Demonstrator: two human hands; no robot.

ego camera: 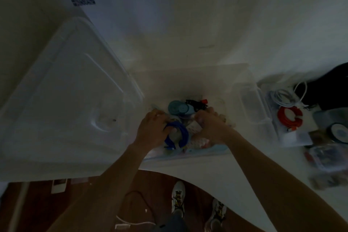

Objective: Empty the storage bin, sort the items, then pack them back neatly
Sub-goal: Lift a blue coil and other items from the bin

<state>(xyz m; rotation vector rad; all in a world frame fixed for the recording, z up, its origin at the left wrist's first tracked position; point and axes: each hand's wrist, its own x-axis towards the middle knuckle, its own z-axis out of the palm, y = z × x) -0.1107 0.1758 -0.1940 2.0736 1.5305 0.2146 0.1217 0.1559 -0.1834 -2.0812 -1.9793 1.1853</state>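
Observation:
A clear storage bin (pixel 235 73) stands on the white table, seen from straight above. Both my hands are down inside it. My left hand (pixel 152 130) curls around a coil of blue cable (pixel 181 133). My right hand (pixel 211 124) grips a pale bundle of packets (pixel 195 128) beside the coil. Behind the hands lie a teal roll (pixel 177 107) and a black part with a red tip (pixel 197 103). The frame is dim and blurred, so small items at the bin's bottom are hard to tell.
The bin's clear lid (pixel 62 100) lies on the table to the left. To the right sit a small clear box (pixel 252 105), white cables (pixel 286 96), an orange cable coil (pixel 289 118), a tape roll (pixel 339 132) and a dark object (pixel 331 88). My shoes (pixel 178 199) show on the wooden floor below.

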